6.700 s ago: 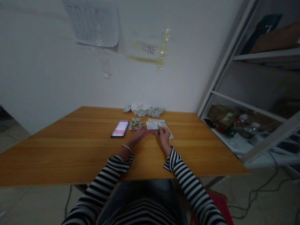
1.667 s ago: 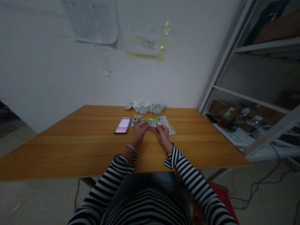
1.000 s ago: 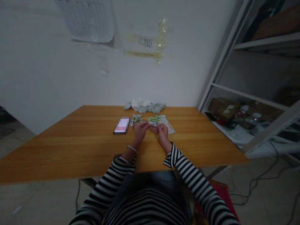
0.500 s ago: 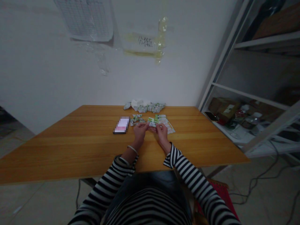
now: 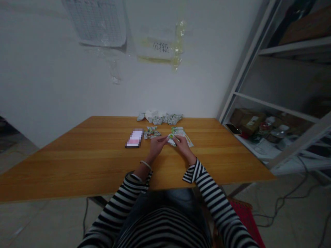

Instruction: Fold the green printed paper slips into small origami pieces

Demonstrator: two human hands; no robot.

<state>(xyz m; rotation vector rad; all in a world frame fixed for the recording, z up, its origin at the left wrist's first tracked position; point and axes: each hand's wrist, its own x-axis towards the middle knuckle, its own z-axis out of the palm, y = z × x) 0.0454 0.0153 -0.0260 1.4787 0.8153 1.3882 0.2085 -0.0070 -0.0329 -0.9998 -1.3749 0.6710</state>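
Observation:
My left hand (image 5: pixel 156 145) and my right hand (image 5: pixel 182 144) meet over the far middle of the wooden table (image 5: pixel 90 162). Both pinch a small folded green-and-white printed paper (image 5: pixel 171 138) between their fingertips. Flat printed sheets (image 5: pixel 184 134) lie just beyond my right hand. A few small folded pieces (image 5: pixel 151 133) sit just beyond my left hand. A row of finished folded pieces (image 5: pixel 161 118) lies along the table's far edge by the wall.
A phone (image 5: pixel 134 138) lies on the table left of my hands. A metal shelf rack (image 5: pixel 261 93) with boxes and clutter stands at the right. Papers (image 5: pixel 103 20) are taped on the wall. Cables (image 5: pixel 284 203) trail on the floor.
The paper between my hands has been folded from a wider sheet into a smaller, narrower piece. My right hand has shifted slightly right and turned over it.

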